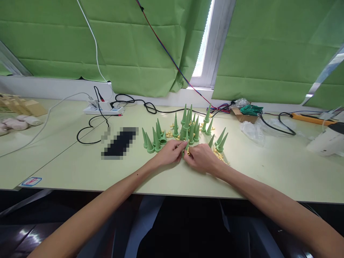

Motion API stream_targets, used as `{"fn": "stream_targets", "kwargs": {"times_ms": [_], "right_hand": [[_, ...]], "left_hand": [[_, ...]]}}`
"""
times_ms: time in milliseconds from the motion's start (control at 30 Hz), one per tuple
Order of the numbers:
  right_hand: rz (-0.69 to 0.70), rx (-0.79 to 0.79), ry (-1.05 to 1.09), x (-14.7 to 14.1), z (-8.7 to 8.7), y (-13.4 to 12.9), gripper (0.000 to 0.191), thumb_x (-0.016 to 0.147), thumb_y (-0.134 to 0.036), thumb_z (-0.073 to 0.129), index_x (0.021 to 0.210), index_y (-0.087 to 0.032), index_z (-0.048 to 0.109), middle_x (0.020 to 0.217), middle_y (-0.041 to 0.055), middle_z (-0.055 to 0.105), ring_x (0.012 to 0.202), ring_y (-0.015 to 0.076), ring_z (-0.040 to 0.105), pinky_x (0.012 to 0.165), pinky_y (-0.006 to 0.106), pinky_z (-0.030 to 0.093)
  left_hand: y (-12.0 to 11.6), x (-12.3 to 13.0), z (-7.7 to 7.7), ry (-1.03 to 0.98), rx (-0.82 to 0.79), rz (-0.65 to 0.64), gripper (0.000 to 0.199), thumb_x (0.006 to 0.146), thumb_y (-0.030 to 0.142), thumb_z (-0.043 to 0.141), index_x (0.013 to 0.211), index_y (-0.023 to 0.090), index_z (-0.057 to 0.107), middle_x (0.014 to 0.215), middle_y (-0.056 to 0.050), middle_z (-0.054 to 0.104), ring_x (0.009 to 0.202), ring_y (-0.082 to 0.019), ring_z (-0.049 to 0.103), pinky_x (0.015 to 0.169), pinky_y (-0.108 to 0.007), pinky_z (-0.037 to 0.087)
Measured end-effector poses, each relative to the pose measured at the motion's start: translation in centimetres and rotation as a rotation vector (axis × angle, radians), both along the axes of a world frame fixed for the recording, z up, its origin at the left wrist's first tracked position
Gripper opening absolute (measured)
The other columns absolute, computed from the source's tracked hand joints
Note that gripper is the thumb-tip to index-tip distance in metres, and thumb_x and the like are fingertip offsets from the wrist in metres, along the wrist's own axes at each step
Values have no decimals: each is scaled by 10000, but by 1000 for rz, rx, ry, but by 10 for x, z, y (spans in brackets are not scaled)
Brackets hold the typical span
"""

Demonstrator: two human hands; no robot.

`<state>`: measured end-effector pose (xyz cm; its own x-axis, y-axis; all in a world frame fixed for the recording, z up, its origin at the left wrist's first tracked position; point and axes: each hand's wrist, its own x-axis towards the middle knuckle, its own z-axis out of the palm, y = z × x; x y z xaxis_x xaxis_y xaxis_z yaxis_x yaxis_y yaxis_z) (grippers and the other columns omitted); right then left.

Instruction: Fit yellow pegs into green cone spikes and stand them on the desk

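My left hand [171,152] is closed, pinching a green plastic cone spike [187,136] that stands point up between my hands. Close against it, my right hand [202,157] is closed with its fingertips at a small yellow tube piece [188,152] by the spike's lower part. The fingers partly cover both pieces. Just beyond my hands, several more green cones [191,135] stand grouped together. Others [149,145] are to the left, one of them tipped over [163,139]. Small yellow pieces [219,154] lie in a heap beside my right wrist and among the cones.
A white power strip [103,109] with plugs and black cables lies at the back left, near a pixelated dark object [120,143]. Rightward are a cardboard box [245,116], a plastic bag [252,132] and a white container [326,139]. The table's front edge [188,195] runs below my forearms.
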<state>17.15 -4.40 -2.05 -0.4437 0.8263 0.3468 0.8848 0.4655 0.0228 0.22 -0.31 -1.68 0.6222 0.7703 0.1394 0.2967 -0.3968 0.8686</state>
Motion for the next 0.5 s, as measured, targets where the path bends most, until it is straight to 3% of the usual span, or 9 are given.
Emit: {"fn": "stream_targets", "kwargs": {"times_ms": [500], "right_hand": [[4, -39, -86, -1, 6, -2, 465, 956, -294, 392, 613, -127, 657, 521, 73, 589, 461, 147, 442, 528, 320, 164]], "left_hand": [[1, 2, -2, 28, 33, 5, 540, 971, 555, 377, 598, 180, 486, 441, 20, 496, 450, -122, 468, 518, -260, 380]]}}
